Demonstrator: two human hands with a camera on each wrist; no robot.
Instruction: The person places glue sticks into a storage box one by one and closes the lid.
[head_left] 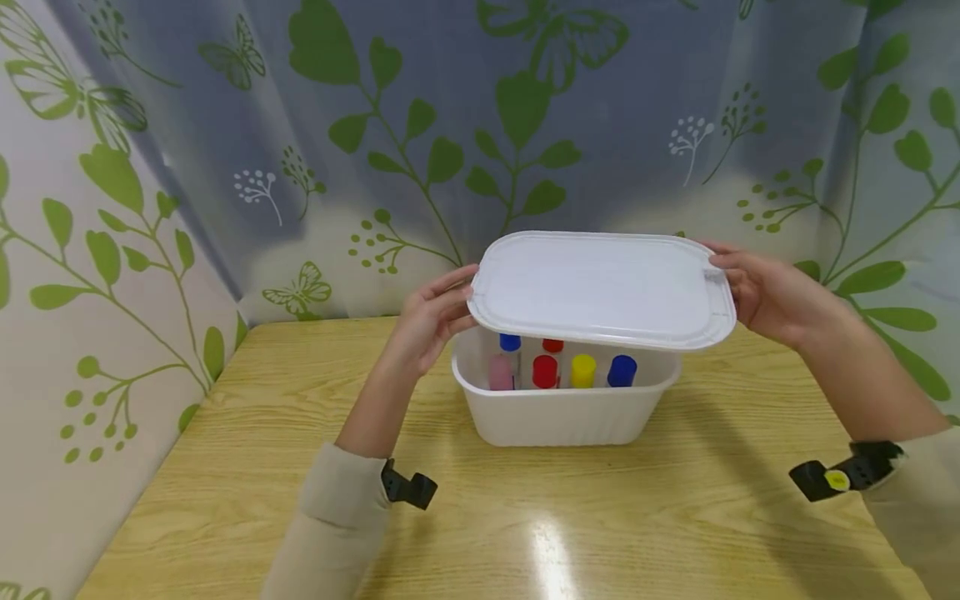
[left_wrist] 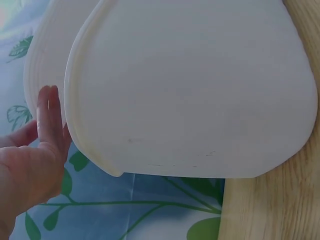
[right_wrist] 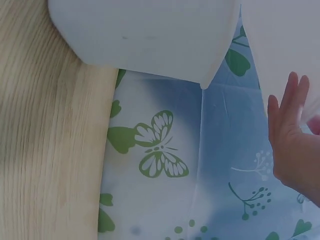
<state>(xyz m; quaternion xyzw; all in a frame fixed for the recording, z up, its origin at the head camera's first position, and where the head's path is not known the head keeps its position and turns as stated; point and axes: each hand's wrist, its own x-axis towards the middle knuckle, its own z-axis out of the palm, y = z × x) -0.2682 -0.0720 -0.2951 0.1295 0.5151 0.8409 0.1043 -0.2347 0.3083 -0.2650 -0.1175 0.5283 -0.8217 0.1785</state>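
Note:
A white oval lid (head_left: 600, 287) is held over a white oblong box (head_left: 562, 421) on the table, lifted at the back so the box's front stays uncovered. My left hand (head_left: 433, 323) holds the lid's left end, its fingers along the edge. At the right end my right hand (head_left: 776, 298) grips the lid, thumb on top and fingers beneath. Inside the box stand several capped containers, among them a red cap (head_left: 544, 372), a yellow cap (head_left: 582, 371), a blue cap (head_left: 622, 371) and a pink one (head_left: 501, 372). The lid hides the box's rear part.
The wooden table (head_left: 247, 467) carries the box near its back edge. Behind and to the left hangs a curtain (head_left: 420, 100) with green leaves and butterflies. Each forearm wears a black wrist camera, one on the left (head_left: 408, 487) and one on the right (head_left: 843, 477).

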